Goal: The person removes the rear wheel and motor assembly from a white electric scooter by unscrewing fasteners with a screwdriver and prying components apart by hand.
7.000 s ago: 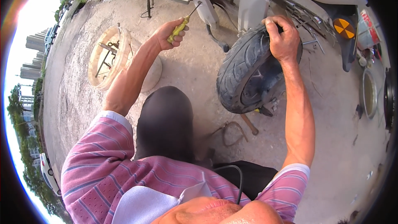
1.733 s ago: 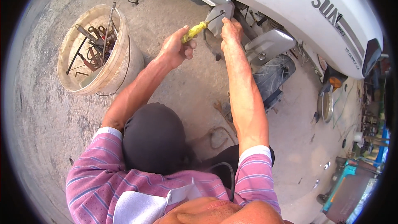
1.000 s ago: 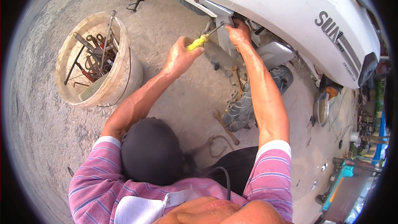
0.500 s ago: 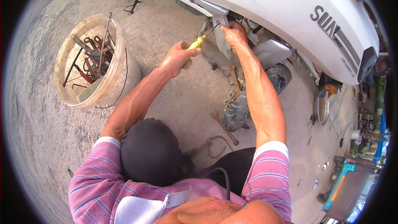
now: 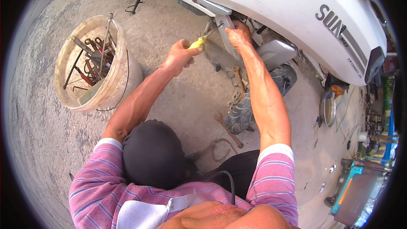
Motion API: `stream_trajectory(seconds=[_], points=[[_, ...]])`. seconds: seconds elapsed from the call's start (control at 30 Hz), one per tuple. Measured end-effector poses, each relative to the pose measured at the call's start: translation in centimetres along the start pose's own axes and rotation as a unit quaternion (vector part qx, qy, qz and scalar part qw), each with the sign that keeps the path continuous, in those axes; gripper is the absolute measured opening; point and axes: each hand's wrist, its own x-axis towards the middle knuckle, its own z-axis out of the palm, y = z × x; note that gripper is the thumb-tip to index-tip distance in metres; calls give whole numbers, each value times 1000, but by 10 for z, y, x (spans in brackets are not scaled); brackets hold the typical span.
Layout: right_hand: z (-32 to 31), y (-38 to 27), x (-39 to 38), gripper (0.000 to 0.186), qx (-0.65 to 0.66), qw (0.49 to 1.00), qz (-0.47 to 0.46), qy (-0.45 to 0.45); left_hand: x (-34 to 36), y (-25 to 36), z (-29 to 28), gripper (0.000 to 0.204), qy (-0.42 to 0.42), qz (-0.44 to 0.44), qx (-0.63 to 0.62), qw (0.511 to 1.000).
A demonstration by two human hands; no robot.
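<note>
My left hand [image 5: 181, 56] is closed around the yellow handle of a screwdriver [image 5: 198, 43]. Its thin shaft slants up to the right, and the tip meets a narrow silver-grey panel [image 5: 228, 44] low on a white motor scooter [image 5: 271, 0]. At the upper part of that panel is my right hand [image 5: 240, 36], its fingers bent around the edge; some fingertips are hidden behind the scooter body. Right of this hand sits a grey footrest-like cover [image 5: 277, 53]. Whether the tip sits in a screw is too small to tell.
At left stands a whitish bucket [image 5: 133, 74] of hand tools. A wrench [image 5: 229, 130] lies on the concrete before my knees, near my shoe [image 5: 241, 116]; another wrench [image 5: 238, 78] lies closer to the scooter. A metal basin [image 5: 328, 110] and a turquoise machine [image 5: 354, 178] are at right.
The screwdriver and my left hand have shifted very slightly up and left. My right hand keeps its place on the panel; the whole view has moved a little.
</note>
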Motion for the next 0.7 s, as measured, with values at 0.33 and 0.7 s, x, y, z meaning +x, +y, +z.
stream_trajectory(seconds=[0.33, 0.7], points=[[-4, 7, 3, 37, -4, 999, 19, -47, 1, 3, -2, 37, -102, -123, -178, 971], [-11, -10, 1, 39, -24, 997, -3, -70, 6, -2, -10, 33, -126, -136, -198, 962]])
